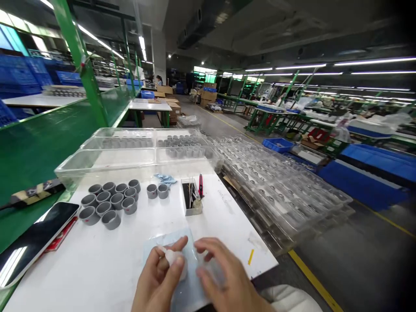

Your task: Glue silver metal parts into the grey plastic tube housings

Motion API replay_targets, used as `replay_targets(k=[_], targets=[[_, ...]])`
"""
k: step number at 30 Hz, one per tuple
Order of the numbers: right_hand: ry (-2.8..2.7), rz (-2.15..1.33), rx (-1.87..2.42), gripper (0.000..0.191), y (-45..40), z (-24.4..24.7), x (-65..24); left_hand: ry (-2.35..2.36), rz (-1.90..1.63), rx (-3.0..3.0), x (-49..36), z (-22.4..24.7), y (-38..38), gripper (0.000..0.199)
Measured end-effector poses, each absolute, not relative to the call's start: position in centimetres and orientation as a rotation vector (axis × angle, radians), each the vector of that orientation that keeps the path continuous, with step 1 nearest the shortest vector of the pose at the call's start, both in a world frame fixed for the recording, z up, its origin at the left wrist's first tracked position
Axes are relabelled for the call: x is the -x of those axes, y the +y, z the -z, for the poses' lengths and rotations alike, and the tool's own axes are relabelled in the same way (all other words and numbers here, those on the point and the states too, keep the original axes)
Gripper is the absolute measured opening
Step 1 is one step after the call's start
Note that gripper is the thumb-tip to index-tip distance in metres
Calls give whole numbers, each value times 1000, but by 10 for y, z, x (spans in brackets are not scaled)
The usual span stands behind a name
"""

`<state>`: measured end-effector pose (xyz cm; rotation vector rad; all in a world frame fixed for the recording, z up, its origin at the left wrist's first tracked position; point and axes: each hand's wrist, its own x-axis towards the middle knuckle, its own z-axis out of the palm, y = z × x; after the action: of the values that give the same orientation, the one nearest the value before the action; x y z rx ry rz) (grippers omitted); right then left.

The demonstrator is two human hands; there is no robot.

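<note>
My left hand (162,277) is closed on a small white soft-looking piece (175,260), pinched between thumb and fingers; its exact kind does not show. Close beside it, my right hand (224,273) has its thumb and curved fingers apart, slightly blurred. A pale translucent patch shows inside its curl, too smeared to name. Both hands are over a light blue sheet (186,299) on the white table (97,268). Farther up the table stand several grey cups (111,220) in a group at the left. Two more grey cups (157,191) stand apart near the middle.
A small tray (194,211) holds thin tools, with a red utility knife (200,186) alongside. Behind the cups lies a blue cloth (165,179). Clear plastic trays (107,160) line the table's far edge; more are stacked (276,190) at right. A phone (35,238) lies left.
</note>
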<state>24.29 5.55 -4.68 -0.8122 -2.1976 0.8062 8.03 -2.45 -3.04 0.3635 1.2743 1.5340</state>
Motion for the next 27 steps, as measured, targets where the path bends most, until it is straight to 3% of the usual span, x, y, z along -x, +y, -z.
replay_targets(k=[3, 11, 14, 19, 23, 27], targets=[[-2123, -738, 734, 61, 34, 72, -223, 1286, -1521, -392, -84, 28, -14, 46], [-1952, -938, 760, 33, 47, 81, -224, 1620, -1346, -844, -54, 45, -22, 67], [-1770, -1152, 915, 40, 53, 86, -239, 2011, -1207, -1015, -5, 36, -29, 51], [-1526, -1450, 976, 50, 56, 82, -243, 2676, -901, -1326, 69, 17, -31, 45], [-1492, -1440, 966, 51, 58, 82, -243, 2753, -612, -1521, 84, 20, -25, 42], [-1473, -1424, 891, 48, 60, 88, -248, 2786, -582, -1617, 74, 25, -28, 40]])
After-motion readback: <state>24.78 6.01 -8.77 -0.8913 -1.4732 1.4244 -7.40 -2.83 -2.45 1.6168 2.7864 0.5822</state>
